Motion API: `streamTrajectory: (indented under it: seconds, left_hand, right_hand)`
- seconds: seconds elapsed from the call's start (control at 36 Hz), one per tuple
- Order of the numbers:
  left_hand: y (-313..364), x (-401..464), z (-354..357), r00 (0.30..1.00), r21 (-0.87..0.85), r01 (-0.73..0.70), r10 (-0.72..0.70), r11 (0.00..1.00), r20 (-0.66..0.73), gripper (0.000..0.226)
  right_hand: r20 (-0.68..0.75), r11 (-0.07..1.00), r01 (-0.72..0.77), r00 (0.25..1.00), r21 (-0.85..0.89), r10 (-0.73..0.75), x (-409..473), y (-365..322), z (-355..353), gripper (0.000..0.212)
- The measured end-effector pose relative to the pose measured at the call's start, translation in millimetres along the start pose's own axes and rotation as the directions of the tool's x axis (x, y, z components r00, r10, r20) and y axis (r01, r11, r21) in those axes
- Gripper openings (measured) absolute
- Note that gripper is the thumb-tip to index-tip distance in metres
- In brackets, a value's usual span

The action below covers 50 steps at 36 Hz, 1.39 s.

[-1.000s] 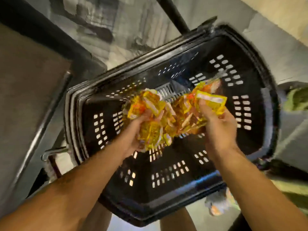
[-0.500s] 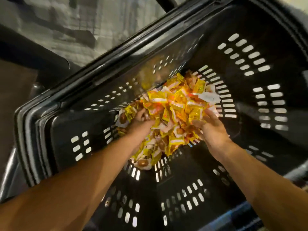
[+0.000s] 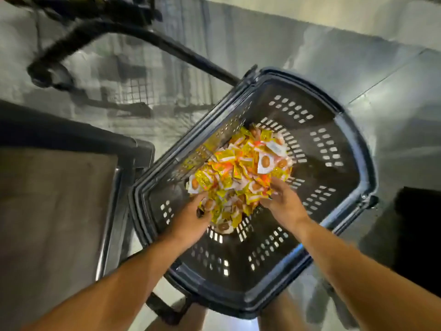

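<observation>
Sachets (image 3: 238, 168) look light, slippery and loose; we should scoop beneath them, left hand (image 3: 191, 217) curled round some at their seven o'clock, right hand (image 3: 284, 204) straight-fingered at five.

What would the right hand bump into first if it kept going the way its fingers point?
The heap of yellow and orange packets. The right hand points up and to the left into it, and its fingertips touch the near edge. Behind the heap probably comes the basket's perforated wall, though depth is unclear.
</observation>
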<state>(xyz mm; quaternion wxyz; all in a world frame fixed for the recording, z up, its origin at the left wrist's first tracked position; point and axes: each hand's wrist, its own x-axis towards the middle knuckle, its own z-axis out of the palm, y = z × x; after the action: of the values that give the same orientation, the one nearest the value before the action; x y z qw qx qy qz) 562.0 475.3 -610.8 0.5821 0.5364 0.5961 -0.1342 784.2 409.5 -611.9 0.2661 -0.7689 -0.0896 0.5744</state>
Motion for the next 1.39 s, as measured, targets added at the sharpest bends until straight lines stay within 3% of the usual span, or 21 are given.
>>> streamTrajectory:
  seconds: [0.19,0.28,0.36,0.53,0.72,0.92,1.14,1.39]
  left_hand:
    - [32.0,-97.2,-46.5,0.992,0.186,-0.126,0.126,0.974,0.010,0.059]
    - [43.5,-134.9,-62.8,0.984,0.245,-0.179,0.172,0.953,0.051,0.064]
    - [53.6,-171.2,-77.8,0.966,0.268,-0.256,0.254,0.929,0.042,0.063]
    - [72.0,-257.0,-108.5,0.945,0.239,-0.296,0.320,0.925,-0.068,0.059]
    - [81.2,-362.4,-145.6,0.915,0.256,-0.358,0.392,0.898,-0.097,0.054]
    - [49.9,-460.0,-157.1,0.926,0.210,-0.250,0.296,0.945,-0.232,0.053]
    - [13.9,-536.2,-120.7,0.920,0.204,-0.059,0.132,0.977,-0.368,0.059]
    - [0.2,-600.7,-53.7,0.802,0.015,-0.093,0.084,0.996,-0.592,0.054]
  right_hand:
    - [0.032,0.966,0.100,0.995,-0.238,-0.095,-115.4,-24.5,-2.3,0.045]
    - [0.021,0.935,0.167,0.985,-0.312,-0.169,-162.4,-40.8,1.8,0.059]
    - [0.045,0.870,0.268,0.961,-0.413,-0.274,-204.5,-52.3,-3.1,0.059]
    - [0.106,0.824,0.207,0.978,-0.528,-0.178,-293.3,-85.1,-14.2,0.060]
    - [0.120,0.799,0.295,0.954,-0.524,-0.274,-393.3,-129.3,-22.0,0.052]
    - [0.249,0.658,0.435,0.898,-0.614,-0.362,-454.5,-144.6,-34.9,0.054]
    - [0.447,0.491,0.529,0.848,-0.692,-0.285,-473.1,-144.0,-52.3,0.054]
    - [0.732,0.277,0.754,0.651,-0.595,-0.200,-484.6,-164.6,-21.4,0.055]
